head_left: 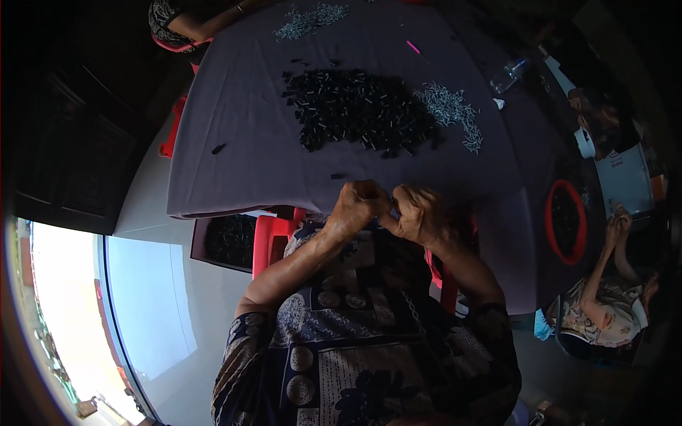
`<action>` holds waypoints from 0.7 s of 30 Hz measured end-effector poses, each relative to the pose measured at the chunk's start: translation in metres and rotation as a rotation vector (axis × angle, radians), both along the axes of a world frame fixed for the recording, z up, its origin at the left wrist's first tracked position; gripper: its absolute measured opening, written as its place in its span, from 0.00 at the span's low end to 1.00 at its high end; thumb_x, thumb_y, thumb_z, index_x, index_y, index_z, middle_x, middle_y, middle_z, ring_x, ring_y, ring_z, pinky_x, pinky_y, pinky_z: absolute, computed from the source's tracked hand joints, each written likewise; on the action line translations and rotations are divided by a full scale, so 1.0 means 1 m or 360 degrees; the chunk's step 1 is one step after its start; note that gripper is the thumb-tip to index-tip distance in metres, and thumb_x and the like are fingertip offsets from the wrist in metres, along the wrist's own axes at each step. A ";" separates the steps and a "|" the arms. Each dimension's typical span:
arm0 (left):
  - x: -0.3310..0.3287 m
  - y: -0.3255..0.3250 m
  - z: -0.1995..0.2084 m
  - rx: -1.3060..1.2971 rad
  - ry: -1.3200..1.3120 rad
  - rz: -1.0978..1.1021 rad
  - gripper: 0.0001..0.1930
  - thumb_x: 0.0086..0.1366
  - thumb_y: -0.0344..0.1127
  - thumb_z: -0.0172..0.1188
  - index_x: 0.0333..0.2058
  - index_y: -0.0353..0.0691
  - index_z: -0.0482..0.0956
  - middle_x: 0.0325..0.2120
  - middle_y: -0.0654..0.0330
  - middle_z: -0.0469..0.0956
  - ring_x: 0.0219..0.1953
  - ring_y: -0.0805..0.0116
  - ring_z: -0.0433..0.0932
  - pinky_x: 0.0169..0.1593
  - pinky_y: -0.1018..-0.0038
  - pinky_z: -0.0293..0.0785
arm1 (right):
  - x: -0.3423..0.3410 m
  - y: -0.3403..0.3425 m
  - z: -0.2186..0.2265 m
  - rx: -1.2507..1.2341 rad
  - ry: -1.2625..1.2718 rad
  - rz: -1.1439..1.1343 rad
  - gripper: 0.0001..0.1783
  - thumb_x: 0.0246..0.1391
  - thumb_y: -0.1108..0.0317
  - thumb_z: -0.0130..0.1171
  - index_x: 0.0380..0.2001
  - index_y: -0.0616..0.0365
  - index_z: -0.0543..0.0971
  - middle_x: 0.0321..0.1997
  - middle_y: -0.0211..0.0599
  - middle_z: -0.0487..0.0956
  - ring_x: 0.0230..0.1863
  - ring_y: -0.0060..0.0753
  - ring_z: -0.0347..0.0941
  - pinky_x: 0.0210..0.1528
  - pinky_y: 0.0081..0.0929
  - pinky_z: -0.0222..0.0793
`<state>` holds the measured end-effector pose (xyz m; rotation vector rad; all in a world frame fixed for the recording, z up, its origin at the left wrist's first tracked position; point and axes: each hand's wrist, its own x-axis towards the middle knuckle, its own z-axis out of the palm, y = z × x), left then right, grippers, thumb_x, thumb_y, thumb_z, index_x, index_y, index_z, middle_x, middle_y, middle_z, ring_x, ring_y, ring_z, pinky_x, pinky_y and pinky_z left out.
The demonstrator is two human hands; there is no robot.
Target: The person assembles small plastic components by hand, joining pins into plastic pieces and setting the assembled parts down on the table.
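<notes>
Here we are, both hands close together at the near edge of the table. The left hand is curled in tight, thumb and fingers bunched; the right hand meets it, fingers folded too, the two all but touching. What's pinched between them? The fingers hide it, so I can't tell whether either grips a piece.

Straight ahead of the hands sits the big black pile, a broad heap of small dark pieces. Ahead and to the right, touching that heap, spreads the pale pile, small thin bits. A lone black piece lies just beyond the left hand, another stray well off to its left. Far ahead, near the opposite edge, there's a second pale heap.

So how far along? Judging by the stock, there's plenty left: both near piles are large and loose. Below and left of the hands, a box holds many dark pieces, and well to the right a red basket holds more. Those could be finished work or further supply; from here, I can't say which. The piece being worked, if there is one, looks unfinished.
</notes>
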<state>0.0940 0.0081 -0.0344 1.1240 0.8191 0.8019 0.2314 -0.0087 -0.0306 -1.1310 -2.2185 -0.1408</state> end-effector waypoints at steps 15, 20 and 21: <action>0.080 0.024 -0.024 -0.0062 0.0171 0.0079 0.08 0.39 0.30 0.48 0.17 0.29 0.69 0.13 0.58 0.69 0.18 0.75 0.66 0.22 0.82 0.62 | 0.087 0.024 -0.033 -0.0646 0.0241 0.0169 0.17 0.38 0.57 0.53 0.15 0.61 0.64 0.12 0.31 0.64 0.15 0.26 0.63 0.16 0.20 0.59; 0.036 0.016 -0.016 0.0185 0.0089 0.0185 0.05 0.45 0.29 0.48 0.22 0.33 0.68 0.16 0.60 0.70 0.21 0.75 0.69 0.26 0.82 0.63 | 0.114 0.055 -0.012 -0.0742 0.0748 -0.0296 0.05 0.39 0.74 0.50 0.22 0.62 0.66 0.21 0.34 0.66 0.21 0.24 0.64 0.23 0.19 0.60; 0.024 0.013 -0.010 0.0189 0.0089 0.0201 0.05 0.45 0.29 0.48 0.22 0.33 0.68 0.16 0.60 0.70 0.21 0.75 0.69 0.26 0.82 0.63 | 0.120 0.069 -0.008 -0.0397 0.0606 -0.0369 0.04 0.37 0.78 0.49 0.22 0.62 0.67 0.21 0.37 0.67 0.22 0.30 0.65 0.24 0.22 0.60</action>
